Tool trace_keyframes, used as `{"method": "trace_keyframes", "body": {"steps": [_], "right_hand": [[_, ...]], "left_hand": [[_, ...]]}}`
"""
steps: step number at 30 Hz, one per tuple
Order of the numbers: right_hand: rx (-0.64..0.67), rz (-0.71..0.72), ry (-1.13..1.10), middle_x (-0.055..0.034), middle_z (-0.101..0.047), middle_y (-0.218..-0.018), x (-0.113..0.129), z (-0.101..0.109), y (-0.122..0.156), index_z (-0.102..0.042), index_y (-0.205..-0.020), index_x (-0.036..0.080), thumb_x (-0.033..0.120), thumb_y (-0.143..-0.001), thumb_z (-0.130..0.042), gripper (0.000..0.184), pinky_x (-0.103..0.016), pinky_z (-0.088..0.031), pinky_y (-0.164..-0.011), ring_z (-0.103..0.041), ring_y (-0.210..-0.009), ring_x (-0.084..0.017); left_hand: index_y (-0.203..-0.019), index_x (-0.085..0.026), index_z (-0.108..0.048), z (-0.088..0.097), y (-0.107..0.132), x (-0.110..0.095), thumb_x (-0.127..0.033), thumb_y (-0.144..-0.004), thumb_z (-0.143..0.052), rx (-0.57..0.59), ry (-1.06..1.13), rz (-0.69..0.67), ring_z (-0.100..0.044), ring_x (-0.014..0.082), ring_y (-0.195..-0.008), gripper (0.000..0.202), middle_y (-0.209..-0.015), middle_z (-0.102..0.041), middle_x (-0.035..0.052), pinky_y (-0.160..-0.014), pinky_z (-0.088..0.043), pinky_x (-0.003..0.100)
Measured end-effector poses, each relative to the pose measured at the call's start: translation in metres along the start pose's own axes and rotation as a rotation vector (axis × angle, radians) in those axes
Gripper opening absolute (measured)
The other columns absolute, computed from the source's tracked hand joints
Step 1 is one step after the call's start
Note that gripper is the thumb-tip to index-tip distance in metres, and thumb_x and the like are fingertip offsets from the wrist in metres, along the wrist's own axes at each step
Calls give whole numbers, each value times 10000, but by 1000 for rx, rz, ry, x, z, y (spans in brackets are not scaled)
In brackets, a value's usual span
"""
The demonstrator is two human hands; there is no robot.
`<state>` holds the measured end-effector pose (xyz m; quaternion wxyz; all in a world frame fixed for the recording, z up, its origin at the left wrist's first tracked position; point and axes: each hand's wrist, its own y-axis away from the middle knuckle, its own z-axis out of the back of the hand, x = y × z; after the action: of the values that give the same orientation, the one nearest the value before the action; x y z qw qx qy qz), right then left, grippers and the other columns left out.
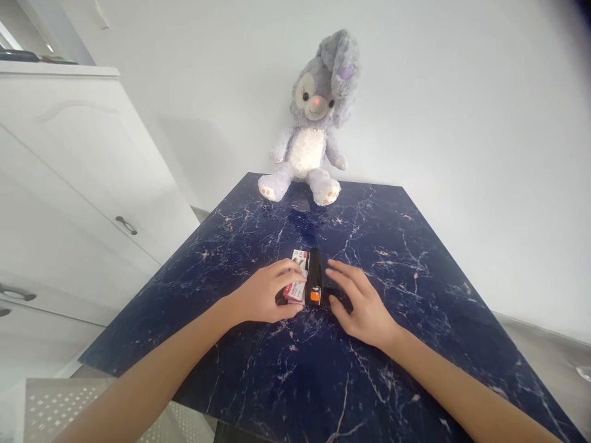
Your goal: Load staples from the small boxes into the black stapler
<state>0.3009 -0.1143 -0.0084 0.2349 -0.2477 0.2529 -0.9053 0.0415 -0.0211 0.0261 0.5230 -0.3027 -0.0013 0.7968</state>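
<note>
I'm seeing red-and-white printing on the printed box (295,291) under the left hand (268,290): white lettering is running across a red band, with darker characters on the white face, but from here I'm finding it too small to read with certainty. More red and white print is showing just beyond the fingers, and I can't tell whether it is belonging to the same box. On the black stapler-like object (314,271), I'm making out a bright orange square near its close end and a small pale mark just above it. Its body is looking long, narrow and glossy, and it is lying on the blue marbled table (277,387), just right of the box.

The left thumb and fingers are spanning the box and touching it; I can't tell how firmly they are pinching. The right hand (362,303) is resting just beside the black object, fingers spread and holding nothing. A lilac plush rabbit (308,151) is sitting at the far edge.
</note>
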Motion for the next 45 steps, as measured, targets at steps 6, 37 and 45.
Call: {"method": "trace_keyframes", "body": {"steps": [6, 37, 45], "right_hand": [[213, -83, -106, -94, -650, -1101, -1, 3, -4, -498, -1149, 233, 277, -913, -584, 256, -412, -570, -798, -649, -909, -240], [132, -421, 97, -144, -637, -1319, -49, 53, 45, -381, -1510, 225, 443, -913, -639, 686, -499, -529, -991, -616, -1208, -330], [102, -577, 207, -133, -631, -1353, -131, 128, 98, -430, -1469, 210, 403, -980, -504, 531, -474, -467, -1041, -587, -1222, -332]], "left_hand": [[-1123, -249, -554, 7, 0, 0, -430, -726, -823, 56, 57, 157, -622, 297, -1119, 513, -1386, -491, 112, -942, -556, 461], [-1507, -293, -472, -66, -104, 1, -579, -915, -619, 202, -90, -68, -275, 421, -1507, 674, -1642, -341, 92, -1212, -255, 616], [-1377, -248, -597, -158, -234, -42, -566, -930, -587, 132, -154, -128, -449, 376, -1384, 549, -1479, -545, 102, -1128, -381, 508]]}}
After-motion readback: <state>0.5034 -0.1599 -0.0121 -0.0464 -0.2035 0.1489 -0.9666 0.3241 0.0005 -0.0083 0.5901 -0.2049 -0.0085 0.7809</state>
